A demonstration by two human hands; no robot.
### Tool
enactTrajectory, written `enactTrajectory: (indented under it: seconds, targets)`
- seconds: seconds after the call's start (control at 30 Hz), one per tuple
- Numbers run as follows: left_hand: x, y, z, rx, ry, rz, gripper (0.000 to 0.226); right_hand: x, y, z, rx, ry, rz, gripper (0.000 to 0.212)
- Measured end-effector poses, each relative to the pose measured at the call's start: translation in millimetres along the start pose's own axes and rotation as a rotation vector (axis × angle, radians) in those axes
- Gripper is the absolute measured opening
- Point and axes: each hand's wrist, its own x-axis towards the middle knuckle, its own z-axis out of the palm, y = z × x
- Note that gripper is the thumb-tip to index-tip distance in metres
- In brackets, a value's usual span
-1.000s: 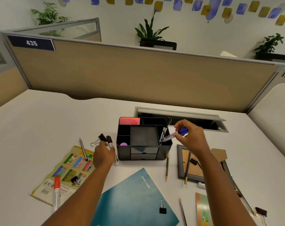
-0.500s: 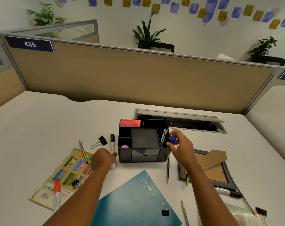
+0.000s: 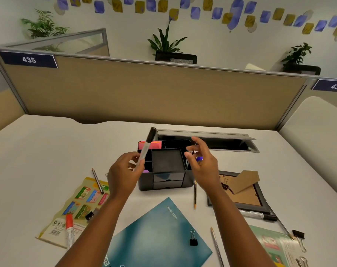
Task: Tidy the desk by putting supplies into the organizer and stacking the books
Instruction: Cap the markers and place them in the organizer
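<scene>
A black desk organizer stands mid-desk, pink notes in its back left slot. My left hand holds a black-capped marker upright over the organizer's left side. Fingers spread, my right hand hovers over the right slot, where a blue-capped marker stands. A teal notebook lies in front, with a black binder clip on it. A yellow booklet at left carries a red marker and a pencil.
A picture frame with a cardboard stand lies at right, with a marker beside it. Two pencils lie in front of the organizer. A green booklet and binder clips sit at the bottom right. An open cable tray is behind.
My right hand let go of the blue-capped marker in the organizer's right slot and opened. My left hand picked the black-capped marker off the desk and raised it.
</scene>
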Motion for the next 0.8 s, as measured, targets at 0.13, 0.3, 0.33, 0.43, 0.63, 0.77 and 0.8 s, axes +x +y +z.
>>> enactTrajectory:
  seconds: [0.13, 0.3, 0.33, 0.43, 0.63, 0.77, 0.8]
  targets:
    - [-5, 17, 6, 0.064, -0.132, 0.240, 0.024, 2, -6, -3, 0.314, -0.133, 0.079, 0.068]
    - [-14, 27, 20, 0.105, -0.228, 0.377, 0.026, -1, -3, -12, 0.335, -0.141, 0.016, 0.038]
    - [-15, 28, 23, 0.104, -0.239, 0.389, 0.023, -3, -2, -13, 0.309, -0.126, 0.002, 0.034]
    - [-19, 30, 29, 0.034, -0.256, 0.345, 0.025, -6, 0, -18, 0.322, -0.012, -0.020, 0.029]
    - [-23, 3, 19, 0.041, -0.140, 0.138, 0.039, -5, 14, -30, 0.160, 0.379, -0.003, 0.028]
    - [-30, -26, 3, 0.080, -0.055, -0.054, 0.031, -6, 29, -24, -0.019, 0.339, 0.001, 0.031]
    - [-32, -35, -2, 0.124, -0.026, -0.113, 0.030, -6, 32, -20, -0.050, 0.305, 0.014, 0.031]
